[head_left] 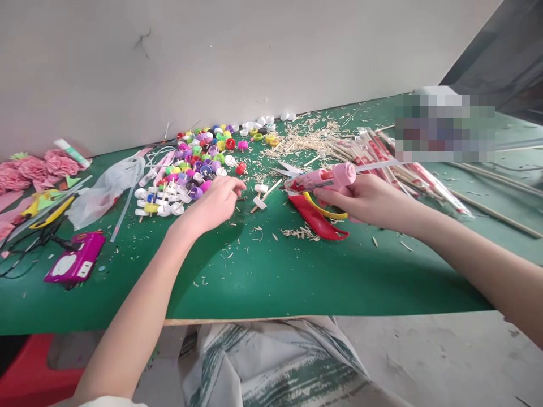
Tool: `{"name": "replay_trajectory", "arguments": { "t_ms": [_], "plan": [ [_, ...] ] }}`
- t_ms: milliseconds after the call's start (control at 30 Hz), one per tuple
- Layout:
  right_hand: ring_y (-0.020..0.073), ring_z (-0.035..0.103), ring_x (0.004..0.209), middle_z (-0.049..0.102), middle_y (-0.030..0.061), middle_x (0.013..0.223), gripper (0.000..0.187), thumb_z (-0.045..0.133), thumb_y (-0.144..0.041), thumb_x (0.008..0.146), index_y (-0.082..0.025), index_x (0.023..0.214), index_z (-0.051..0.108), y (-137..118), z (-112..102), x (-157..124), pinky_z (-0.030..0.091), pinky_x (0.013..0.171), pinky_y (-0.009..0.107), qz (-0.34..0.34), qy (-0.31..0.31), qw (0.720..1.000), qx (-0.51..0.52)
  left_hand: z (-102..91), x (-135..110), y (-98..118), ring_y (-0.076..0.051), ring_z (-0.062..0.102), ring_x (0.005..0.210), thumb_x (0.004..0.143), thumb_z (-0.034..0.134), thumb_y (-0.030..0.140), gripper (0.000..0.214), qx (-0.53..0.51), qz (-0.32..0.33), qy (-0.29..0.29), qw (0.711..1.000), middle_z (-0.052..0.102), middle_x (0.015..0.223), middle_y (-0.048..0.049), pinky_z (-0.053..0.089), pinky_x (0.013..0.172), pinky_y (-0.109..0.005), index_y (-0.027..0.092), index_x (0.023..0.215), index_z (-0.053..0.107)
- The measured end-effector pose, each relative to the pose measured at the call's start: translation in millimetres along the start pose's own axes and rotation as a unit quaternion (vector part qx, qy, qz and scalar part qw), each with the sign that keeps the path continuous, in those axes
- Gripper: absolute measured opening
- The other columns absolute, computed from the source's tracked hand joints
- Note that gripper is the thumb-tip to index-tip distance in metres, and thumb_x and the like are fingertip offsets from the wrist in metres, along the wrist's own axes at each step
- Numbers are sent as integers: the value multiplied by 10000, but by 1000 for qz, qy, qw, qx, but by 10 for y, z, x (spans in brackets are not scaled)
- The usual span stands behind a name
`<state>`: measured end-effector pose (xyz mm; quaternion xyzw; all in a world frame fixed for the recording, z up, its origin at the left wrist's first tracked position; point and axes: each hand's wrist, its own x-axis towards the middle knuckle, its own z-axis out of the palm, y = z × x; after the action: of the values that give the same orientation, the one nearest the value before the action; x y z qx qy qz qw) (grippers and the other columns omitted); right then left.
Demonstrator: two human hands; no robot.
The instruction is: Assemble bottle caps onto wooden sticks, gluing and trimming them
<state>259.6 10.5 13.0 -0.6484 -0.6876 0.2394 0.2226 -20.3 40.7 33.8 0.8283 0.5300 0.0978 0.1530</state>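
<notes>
My right hand [362, 198] grips a pink hot glue gun [316, 180], its nozzle aimed left and a clear glue stick out of its back. My left hand [218, 199] hovers at the right edge of a heap of colourful bottle caps [203, 155], fingers curled together; whatever they may hold is hidden. Between the hands, white bottle caps [260, 202] with thin wooden sticks lie on the green table. Below the glue gun are yellow-handled scissors [328, 211] and a red toothed tool [314, 217].
Wood shavings [301, 138] and wrapped stick bundles [382, 155] lie at the back right. On the left are a purple power strip [76, 257], a plastic bag [102, 192], pink paper flowers [38, 169] and cables. A pale wall [254, 56] stands behind the green table [237, 288].
</notes>
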Motion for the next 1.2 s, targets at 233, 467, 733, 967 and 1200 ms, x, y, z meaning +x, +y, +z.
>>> {"name": "replay_trajectory", "arguments": {
  "t_ms": [233,467,733,967,1200],
  "plan": [
    [102,369,399,399,-19,413,576,486,-664,808,-227,489,288,-103,-84,28,291,433,280,100,-10,993,-55,-205,-41,-108,-301,459,1143,898,313,167,174,178,-80,139,971,546,998,-98,416,972,-478,191,937,482],
    [120,373,413,374,-17,405,556,464,-685,799,-231,497,354,-80,-106,46,270,438,298,112,0,991,-72,-227,-67,-262,-316,470,1137,907,289,194,192,191,-106,92,972,559,1009,-119,430,956,-492,174,901,480],
    [121,408,428,429,12,408,598,460,-676,816,-219,454,328,-134,-141,36,282,458,300,120,12,988,-100,-241,-45,-290,-299,447,1162,908,280,202,199,116,-111,98,982,560,1071,-105,422,960,-484,194,894,478],
    [131,424,443,439,11,420,607,443,-712,808,-219,463,365,-93,-130,58,300,463,307,119,11,987,-108,-223,-12,-285,-262,517,999,900,280,184,244,75,-89,114,987,548,824,-91,457,854,-430,209,700,419],
    [138,446,449,483,35,434,662,402,-760,800,-221,429,304,-68,-141,60,327,472,320,128,13,984,-122,-172,-25,-218,-235,526,790,902,275,215,275,105,-105,86,985,474,722,-81,467,709,-410,214,641,359]
  ]
}}
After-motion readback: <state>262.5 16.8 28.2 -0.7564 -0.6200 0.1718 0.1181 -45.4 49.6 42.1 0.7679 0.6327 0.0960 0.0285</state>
